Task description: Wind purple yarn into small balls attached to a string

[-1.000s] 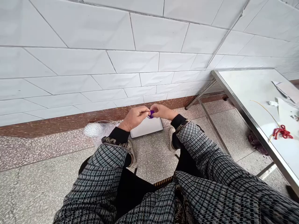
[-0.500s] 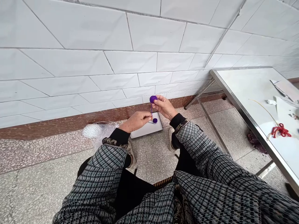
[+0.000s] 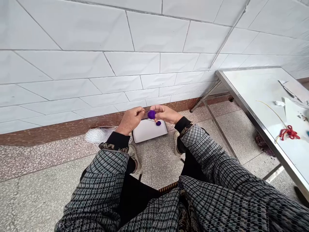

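Note:
A small purple yarn ball (image 3: 151, 114) sits at the fingertips of my right hand (image 3: 167, 114), which is closed on it. Left of it, my left hand (image 3: 131, 121) is closed, its thumb and forefinger pinching a thin purple yarn strand (image 3: 146, 115) that runs to the ball. Below both hands, a second, smaller purple ball (image 3: 158, 123) rests on the white inside of a shallow dark-edged box (image 3: 149, 132). My right fingers partly cover the held ball, and the yarn between the hands is slightly blurred.
A bundle of white cord (image 3: 96, 135) lies on the floor left of the box, beside the tiled wall (image 3: 135, 62). At right stands a metal-edged table (image 3: 253, 87) with a red knotted cord (image 3: 289, 132) on it. My shoes (image 3: 177, 144) flank the box.
My right hand has come down and left with the yarn ball. My left hand has moved up and left, and the strand now runs sideways instead of hanging down.

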Demonstrator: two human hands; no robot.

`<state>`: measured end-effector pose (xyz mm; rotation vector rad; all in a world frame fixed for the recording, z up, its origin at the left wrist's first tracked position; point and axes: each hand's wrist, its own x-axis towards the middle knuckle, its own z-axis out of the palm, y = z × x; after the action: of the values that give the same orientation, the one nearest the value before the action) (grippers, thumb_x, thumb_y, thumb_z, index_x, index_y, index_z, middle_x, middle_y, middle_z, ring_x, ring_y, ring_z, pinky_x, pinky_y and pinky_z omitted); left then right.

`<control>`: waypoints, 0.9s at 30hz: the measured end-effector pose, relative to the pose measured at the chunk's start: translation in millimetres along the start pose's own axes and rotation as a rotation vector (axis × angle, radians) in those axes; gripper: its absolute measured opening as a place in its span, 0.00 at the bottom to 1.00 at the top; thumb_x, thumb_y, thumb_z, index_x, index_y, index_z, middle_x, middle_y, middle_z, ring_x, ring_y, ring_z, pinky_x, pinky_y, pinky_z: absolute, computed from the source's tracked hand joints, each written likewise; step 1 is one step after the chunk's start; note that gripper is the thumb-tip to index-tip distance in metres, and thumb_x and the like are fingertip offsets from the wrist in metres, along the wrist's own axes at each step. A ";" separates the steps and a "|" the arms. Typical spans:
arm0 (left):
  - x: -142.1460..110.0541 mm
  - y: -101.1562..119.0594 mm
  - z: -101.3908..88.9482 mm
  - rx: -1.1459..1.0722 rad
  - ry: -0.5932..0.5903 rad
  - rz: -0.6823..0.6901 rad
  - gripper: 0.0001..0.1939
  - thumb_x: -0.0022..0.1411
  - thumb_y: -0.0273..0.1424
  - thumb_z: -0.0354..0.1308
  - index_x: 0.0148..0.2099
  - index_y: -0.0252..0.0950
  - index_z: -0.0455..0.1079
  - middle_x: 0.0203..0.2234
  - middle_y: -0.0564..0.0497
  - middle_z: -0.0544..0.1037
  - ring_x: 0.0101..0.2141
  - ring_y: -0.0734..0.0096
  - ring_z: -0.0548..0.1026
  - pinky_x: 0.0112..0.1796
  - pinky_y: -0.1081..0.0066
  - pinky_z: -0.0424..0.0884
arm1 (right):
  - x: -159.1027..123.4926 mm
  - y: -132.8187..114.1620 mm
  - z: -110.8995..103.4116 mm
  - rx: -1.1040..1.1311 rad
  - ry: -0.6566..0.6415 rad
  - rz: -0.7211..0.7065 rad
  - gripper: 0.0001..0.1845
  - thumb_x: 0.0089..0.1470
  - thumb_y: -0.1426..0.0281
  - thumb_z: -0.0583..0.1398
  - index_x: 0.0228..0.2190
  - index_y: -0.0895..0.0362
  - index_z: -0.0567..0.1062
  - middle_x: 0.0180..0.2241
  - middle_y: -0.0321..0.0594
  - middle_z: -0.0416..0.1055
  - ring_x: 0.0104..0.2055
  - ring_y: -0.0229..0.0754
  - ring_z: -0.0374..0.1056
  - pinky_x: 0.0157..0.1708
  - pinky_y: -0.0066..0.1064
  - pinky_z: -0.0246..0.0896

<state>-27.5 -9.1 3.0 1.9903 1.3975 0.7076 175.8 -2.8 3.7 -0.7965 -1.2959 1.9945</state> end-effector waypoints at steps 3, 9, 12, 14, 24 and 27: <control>0.3 -1.4 6.9 -0.006 -0.122 0.020 0.14 0.61 0.38 0.50 0.28 0.35 0.67 0.22 0.54 0.69 0.26 0.71 0.65 0.31 0.72 0.59 | 3.9 0.7 -6.0 0.192 0.132 -0.107 0.16 0.46 0.74 0.67 0.37 0.58 0.69 0.30 0.32 0.72 0.27 0.31 0.68 0.31 0.25 0.69; -2.8 6.1 17.9 -0.072 -0.392 0.225 0.15 0.63 0.38 0.50 0.29 0.34 0.70 0.23 0.53 0.73 0.27 0.72 0.68 0.33 0.72 0.62 | 13.2 8.0 -12.5 0.160 0.403 -0.127 0.13 0.48 0.75 0.66 0.34 0.57 0.67 0.28 0.31 0.71 0.27 0.31 0.68 0.33 0.24 0.69; -4.3 9.9 18.0 -0.102 -0.450 0.269 0.15 0.63 0.37 0.51 0.30 0.34 0.72 0.25 0.51 0.76 0.29 0.70 0.71 0.35 0.71 0.65 | 16.9 13.2 -13.0 -0.024 0.501 -0.100 0.13 0.49 0.76 0.64 0.34 0.56 0.66 0.27 0.29 0.70 0.25 0.30 0.65 0.30 0.25 0.65; -5.0 11.9 16.2 -0.117 -0.415 0.275 0.16 0.63 0.38 0.51 0.29 0.34 0.72 0.26 0.49 0.77 0.31 0.68 0.73 0.36 0.70 0.66 | 18.1 16.4 -13.1 -0.178 0.530 -0.073 0.14 0.47 0.78 0.63 0.36 0.56 0.66 0.28 0.28 0.69 0.25 0.31 0.64 0.29 0.25 0.62; -0.3 3.0 2.7 -0.059 0.022 -0.021 0.13 0.60 0.36 0.50 0.30 0.35 0.71 0.27 0.49 0.77 0.31 0.66 0.72 0.37 0.69 0.66 | 5.0 9.9 -1.3 -0.317 0.022 0.020 0.14 0.44 0.81 0.64 0.35 0.59 0.72 0.31 0.32 0.72 0.32 0.33 0.67 0.38 0.29 0.65; 2.2 -2.1 7.0 -0.013 0.004 -0.099 0.13 0.60 0.36 0.50 0.31 0.35 0.72 0.26 0.50 0.76 0.30 0.66 0.71 0.35 0.69 0.64 | 3.0 6.5 0.2 -0.108 0.038 0.010 0.14 0.46 0.78 0.65 0.36 0.58 0.70 0.30 0.32 0.72 0.30 0.33 0.68 0.35 0.28 0.67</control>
<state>-23.1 -7.6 -3.1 1.8967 1.4786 0.6753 172.7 -2.7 -2.7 -0.8885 -1.3903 1.9209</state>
